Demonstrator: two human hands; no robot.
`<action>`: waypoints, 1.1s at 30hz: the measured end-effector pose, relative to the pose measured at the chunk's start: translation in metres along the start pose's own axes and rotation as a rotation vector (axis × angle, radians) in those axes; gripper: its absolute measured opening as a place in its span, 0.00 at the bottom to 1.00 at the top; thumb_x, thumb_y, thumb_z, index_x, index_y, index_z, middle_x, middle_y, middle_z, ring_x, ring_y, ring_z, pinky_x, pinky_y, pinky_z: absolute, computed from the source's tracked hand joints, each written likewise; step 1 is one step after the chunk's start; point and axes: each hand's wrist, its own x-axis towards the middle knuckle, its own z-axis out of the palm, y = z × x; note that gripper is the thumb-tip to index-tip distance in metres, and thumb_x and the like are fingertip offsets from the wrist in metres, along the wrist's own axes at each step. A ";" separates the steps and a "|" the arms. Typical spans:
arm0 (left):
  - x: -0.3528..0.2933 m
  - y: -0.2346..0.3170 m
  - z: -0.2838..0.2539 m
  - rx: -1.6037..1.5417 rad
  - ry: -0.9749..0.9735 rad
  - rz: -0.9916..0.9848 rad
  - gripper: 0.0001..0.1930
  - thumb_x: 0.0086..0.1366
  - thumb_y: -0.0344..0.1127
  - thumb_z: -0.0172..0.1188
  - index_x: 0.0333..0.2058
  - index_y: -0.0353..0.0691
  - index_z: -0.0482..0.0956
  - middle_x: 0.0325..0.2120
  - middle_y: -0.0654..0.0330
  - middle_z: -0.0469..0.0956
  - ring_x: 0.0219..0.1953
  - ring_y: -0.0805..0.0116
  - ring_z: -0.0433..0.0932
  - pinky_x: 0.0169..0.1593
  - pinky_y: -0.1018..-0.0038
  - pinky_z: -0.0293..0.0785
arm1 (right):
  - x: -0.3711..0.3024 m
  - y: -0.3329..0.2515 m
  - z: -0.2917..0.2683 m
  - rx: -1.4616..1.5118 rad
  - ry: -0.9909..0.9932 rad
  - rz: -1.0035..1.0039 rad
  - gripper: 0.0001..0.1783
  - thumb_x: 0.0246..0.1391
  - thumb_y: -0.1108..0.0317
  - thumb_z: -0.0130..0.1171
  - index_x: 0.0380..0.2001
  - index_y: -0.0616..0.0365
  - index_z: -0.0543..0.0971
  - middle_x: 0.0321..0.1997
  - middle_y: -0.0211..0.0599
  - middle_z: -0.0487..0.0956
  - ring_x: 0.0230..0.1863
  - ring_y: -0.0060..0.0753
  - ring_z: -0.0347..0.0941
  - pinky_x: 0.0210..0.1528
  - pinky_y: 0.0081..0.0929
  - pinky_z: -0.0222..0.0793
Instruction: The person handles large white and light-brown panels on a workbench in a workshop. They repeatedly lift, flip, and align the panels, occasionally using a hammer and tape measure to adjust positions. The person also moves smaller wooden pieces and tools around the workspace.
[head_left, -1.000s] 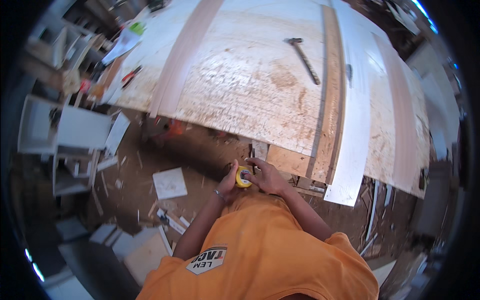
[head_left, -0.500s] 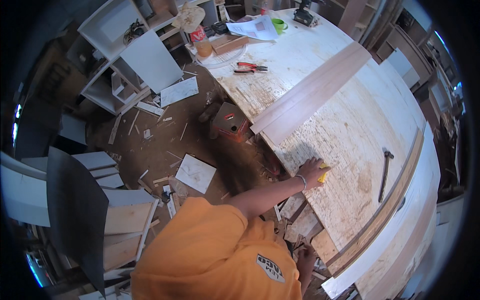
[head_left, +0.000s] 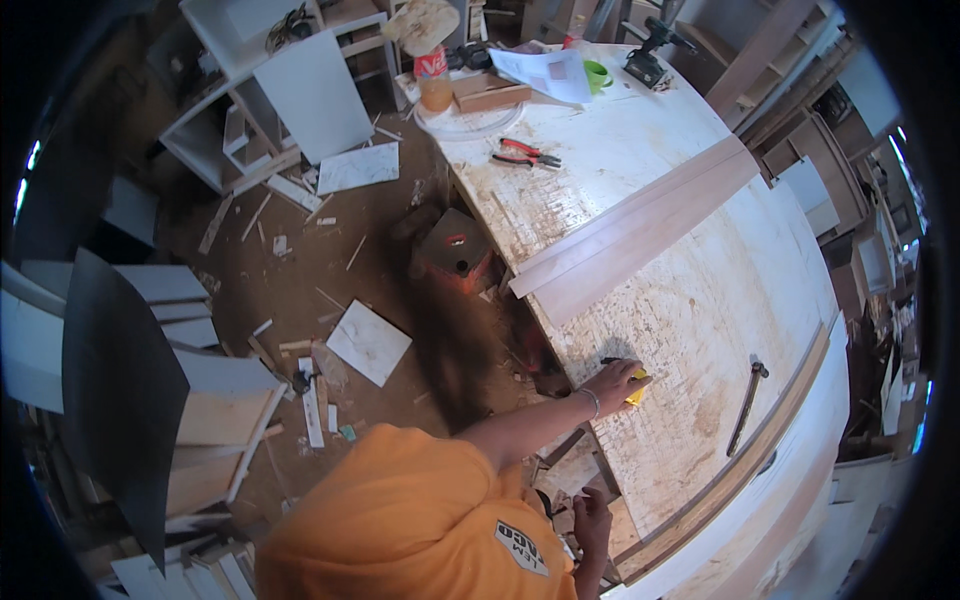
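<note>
My left hand [head_left: 610, 383], with a bracelet at the wrist, is closed around a yellow tape measure [head_left: 637, 388] on the worn white tabletop [head_left: 690, 400], close to the table's edge. Most of the tape measure's body is covered by my fingers. Lower down, beside the table's corner, my right hand [head_left: 593, 520] is raised with its fingers curled; whatever they may hold is too small to make out. Two long, pale wooden boards [head_left: 640, 225] lie across the table beyond my left hand. A hammer [head_left: 748, 408] rests to the right of the tape measure.
Red-handled pliers [head_left: 528, 153], a bottle [head_left: 433, 80], paper [head_left: 545, 72], a green cup [head_left: 597, 76] and a cordless drill [head_left: 650, 60] sit at the table's far end. A long wooden strip [head_left: 730, 480] runs along the right side. Offcuts [head_left: 368, 342] litter the floor.
The view has shifted. My left hand stays on the tape measure, its fingers now wrapped closer around it. My right hand has risen and shows more fully beside the table's corner.
</note>
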 end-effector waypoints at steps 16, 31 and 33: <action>-0.237 -0.028 -0.097 -0.074 0.072 -0.721 0.19 0.64 0.41 0.56 0.52 0.44 0.76 0.47 0.50 0.77 0.48 0.50 0.76 0.53 0.59 0.72 | 0.115 -0.053 0.007 -0.025 -0.352 -0.189 0.13 0.61 0.63 0.56 0.42 0.61 0.79 0.27 0.44 0.82 0.29 0.34 0.81 0.34 0.30 0.73; -0.631 -0.208 -0.077 -0.351 -0.111 -1.599 0.17 0.60 0.47 0.57 0.38 0.41 0.83 0.36 0.47 0.82 0.35 0.55 0.83 0.43 0.61 0.77 | 0.222 -0.421 0.250 -0.149 -0.692 -0.689 0.14 0.58 0.67 0.54 0.45 0.62 0.78 0.33 0.43 0.82 0.34 0.36 0.81 0.36 0.31 0.74; -0.618 -0.239 -0.124 -0.424 0.095 -1.637 0.17 0.60 0.47 0.56 0.36 0.40 0.83 0.34 0.47 0.82 0.35 0.54 0.83 0.42 0.61 0.77 | 0.246 -0.442 0.303 -0.129 -0.755 -0.548 0.15 0.57 0.68 0.53 0.45 0.63 0.78 0.34 0.41 0.82 0.35 0.35 0.80 0.37 0.31 0.73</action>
